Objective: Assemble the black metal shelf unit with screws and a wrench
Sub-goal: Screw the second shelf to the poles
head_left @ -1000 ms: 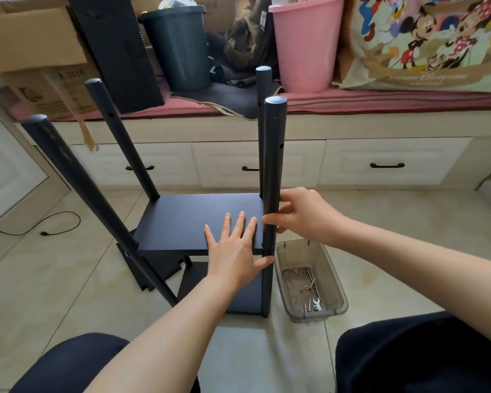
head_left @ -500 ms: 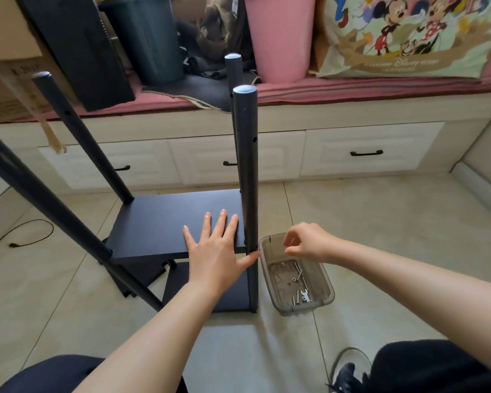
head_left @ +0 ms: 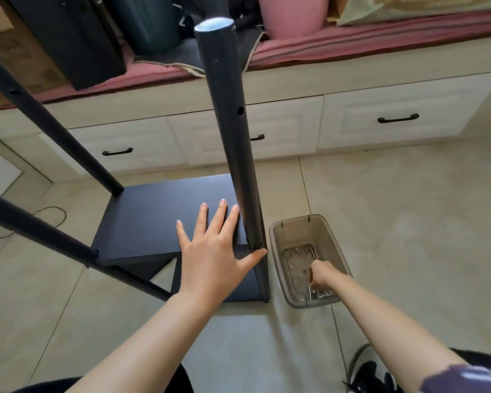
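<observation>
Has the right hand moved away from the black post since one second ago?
Yes. The right hand has left the near post and gone down to the right, into the clear plastic bin of screws beside the shelf.

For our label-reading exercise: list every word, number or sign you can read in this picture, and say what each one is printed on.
None can be read.
Cardboard box: faint dark print, too blurred to read.
Printed bag: only its lower edge shows, lettering blurred.
Black shelf unit and clear plastic bin: no text visible.
</observation>
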### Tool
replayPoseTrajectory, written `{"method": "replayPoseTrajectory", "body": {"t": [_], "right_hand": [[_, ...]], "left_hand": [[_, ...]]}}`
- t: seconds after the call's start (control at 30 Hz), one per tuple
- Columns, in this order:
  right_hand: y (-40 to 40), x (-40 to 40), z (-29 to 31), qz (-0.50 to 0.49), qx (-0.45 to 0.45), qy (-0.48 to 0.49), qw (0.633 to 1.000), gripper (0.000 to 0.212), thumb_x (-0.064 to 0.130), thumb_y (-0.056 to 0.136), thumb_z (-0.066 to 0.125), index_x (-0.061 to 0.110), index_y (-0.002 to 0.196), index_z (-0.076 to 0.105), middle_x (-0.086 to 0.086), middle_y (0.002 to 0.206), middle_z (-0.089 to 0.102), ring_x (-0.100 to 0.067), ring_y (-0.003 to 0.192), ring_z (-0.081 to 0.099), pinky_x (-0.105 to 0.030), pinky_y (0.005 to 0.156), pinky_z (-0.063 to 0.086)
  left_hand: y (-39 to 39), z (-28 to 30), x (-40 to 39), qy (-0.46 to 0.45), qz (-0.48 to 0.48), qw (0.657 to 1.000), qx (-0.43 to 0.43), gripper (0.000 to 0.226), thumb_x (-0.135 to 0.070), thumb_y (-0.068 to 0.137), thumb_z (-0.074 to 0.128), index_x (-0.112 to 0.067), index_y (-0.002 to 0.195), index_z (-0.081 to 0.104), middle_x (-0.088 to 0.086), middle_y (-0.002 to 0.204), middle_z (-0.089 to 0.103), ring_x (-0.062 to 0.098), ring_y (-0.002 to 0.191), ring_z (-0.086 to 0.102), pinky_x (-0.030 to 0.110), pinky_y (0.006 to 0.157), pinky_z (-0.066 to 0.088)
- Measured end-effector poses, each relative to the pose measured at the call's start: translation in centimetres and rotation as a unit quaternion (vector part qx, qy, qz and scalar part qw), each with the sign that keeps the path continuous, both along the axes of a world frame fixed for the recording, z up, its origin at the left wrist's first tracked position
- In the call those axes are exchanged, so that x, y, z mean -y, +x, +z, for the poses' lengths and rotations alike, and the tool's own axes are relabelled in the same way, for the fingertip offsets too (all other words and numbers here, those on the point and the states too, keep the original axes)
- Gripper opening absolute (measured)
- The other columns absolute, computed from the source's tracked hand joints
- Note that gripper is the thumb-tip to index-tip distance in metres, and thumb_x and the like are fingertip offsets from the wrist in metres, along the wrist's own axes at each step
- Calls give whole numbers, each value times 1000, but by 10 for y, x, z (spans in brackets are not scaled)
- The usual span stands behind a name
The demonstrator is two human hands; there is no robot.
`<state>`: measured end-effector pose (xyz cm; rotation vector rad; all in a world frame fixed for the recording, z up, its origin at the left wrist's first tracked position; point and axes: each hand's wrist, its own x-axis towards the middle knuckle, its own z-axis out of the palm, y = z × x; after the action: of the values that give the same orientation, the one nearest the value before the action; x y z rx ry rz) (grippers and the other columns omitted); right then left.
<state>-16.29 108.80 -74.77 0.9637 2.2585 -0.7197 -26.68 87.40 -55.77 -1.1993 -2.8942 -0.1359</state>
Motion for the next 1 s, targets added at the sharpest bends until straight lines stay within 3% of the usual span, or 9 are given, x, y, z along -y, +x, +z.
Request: {"method": "replayPoseTrajectory", "body": {"t": [0.07,0.17,0.23,0.4,0.57,0.87,1.0], "right_hand": [[-2,0,-10,0,11,-4,1000,6,7,91,54,10,90,60,-19,128,61,-28,111,63,-29,90,47],[-5,1,-28,-30,15,-22,999,35,5,96,47,1,130,53,-18,139,52,-28,120,55,-30,100,42],[-7,0,-34,7,23,-14,1000,38,7,101,40,-2,138,47,-20,142,49,-32,129,49,-30,100,39],[-11,4,-40,-25,19,13,999,39,1,94,44,0,132,51,-19,137,53,-32,123,56,-34,97,45],[-12,7,-42,27,47,56,997,42,2,93,43,8,133,52,-13,140,53,-31,125,55,-38,97,46],[-12,7,-38,-3,36,55,998,45,-2,91,44,1,136,48,-16,138,54,-32,123,57,-36,94,48],[-9,6,-32,-22,18,49,998,38,1,92,47,0,130,52,-19,133,55,-33,119,59,-34,92,48]], "left_hand": [[1,1,-1,-8,3,1000,-2,97,-87,75,22,-38,158,22,-14,168,12,20,157,-2,64,122,3],[1,3,-2,-21,4,1000,1,97,-87,74,21,-37,157,26,-15,167,16,21,157,-2,64,121,6],[2,5,-3,-31,3,999,-2,97,-87,74,18,-37,156,29,-15,167,17,21,157,-2,64,121,8],[4,8,-5,-49,7,999,0,99,-87,73,14,-36,156,29,-15,168,15,21,157,-4,63,122,7],[6,8,-8,-56,9,998,7,96,-85,75,20,-35,157,27,-15,167,16,22,157,-3,64,122,8],[7,11,-9,-60,8,998,6,105,-87,69,3,-36,157,28,-14,167,15,23,157,-3,64,122,8],[7,10,-7,-66,11,998,-1,99,-87,75,11,-36,159,19,-12,169,9,24,157,-6,65,121,7]]}}
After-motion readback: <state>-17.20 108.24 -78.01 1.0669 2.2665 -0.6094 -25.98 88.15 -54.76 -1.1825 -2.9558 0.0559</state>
